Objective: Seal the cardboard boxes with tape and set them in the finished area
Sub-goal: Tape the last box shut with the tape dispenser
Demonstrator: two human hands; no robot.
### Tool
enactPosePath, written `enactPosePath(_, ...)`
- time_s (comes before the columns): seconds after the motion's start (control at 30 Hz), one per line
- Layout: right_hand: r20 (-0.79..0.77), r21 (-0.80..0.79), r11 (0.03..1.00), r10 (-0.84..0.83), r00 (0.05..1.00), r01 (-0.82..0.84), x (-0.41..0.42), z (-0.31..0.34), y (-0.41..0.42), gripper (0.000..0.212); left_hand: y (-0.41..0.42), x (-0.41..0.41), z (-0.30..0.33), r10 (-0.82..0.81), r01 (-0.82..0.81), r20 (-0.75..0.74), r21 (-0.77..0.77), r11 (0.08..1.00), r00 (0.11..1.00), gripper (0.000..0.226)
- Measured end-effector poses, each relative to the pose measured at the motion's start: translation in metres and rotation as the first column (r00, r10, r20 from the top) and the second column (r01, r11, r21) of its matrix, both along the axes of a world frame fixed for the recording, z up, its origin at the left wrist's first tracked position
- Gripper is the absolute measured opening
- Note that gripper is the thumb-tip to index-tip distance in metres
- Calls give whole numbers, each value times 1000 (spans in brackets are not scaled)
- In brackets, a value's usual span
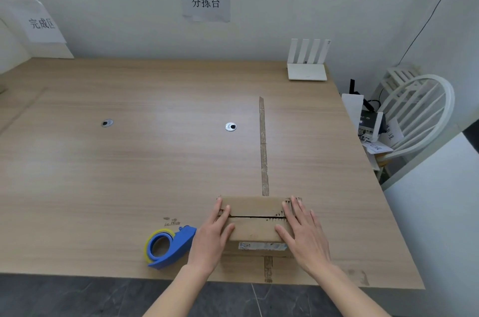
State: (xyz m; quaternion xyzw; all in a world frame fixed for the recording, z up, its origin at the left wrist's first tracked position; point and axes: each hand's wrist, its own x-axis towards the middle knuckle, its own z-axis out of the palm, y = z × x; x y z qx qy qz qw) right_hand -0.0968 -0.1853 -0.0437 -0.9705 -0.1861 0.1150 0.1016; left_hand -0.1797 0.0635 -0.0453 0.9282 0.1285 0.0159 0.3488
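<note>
At the near edge of the wooden surface (129,161), both forearms reach forward from the bottom of the view. The left hand (211,236) lies flat on the left end of the cardboard box (255,220), fingers straight and spread loosely across the top flaps, thumb on the near flap; its grip is released, pressing rather than clasping. The right hand (303,233) mirrors it on the right end, fingers extended over the far flap and thumb angled inward, likewise released and only pressing down.

Between the hands the box shows two top flaps folded shut, meeting along a dark, slightly ragged seam that runs left to right with no tape over it. Its corners look worn, and a pale label sits on the near side wall. The box rests across a strip of brown tape (263,145) stuck to the surface, which runs away from the viewer.

Just left of the left hand lies a blue tape dispenser (168,248) with a yellow-edged roll. Farther off, a white router (307,61) stands by the wall, where paper signs (206,2) hang.
</note>
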Motion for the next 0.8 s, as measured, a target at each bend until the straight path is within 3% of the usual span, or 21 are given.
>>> enactPosePath(0.2,-18,61,998,-28,999,29,2,2,3,71,11,1,3,-5,5,0,-52,999,1000,56)
enactPosePath(0.37,-24,38,999,-20,1000,20,5,4,3,69,54,-27,-10,218,-218,10,84,972,976,62)
enactPosePath(0.5,-24,69,997,-23,999,25,4,1,4,68,86,-60,-43,291,-241,-141,290,926,946,79)
enactPosePath(0.63,-17,72,997,-21,1000,22,5,1,3,66,96,-60,-58,322,-188,-326,382,905,889,91)
enactPosePath(0.8,-14,89,996,-25,1000,26,4,-1,4,65,102,-55,-80,260,-140,-390,310,941,883,82)
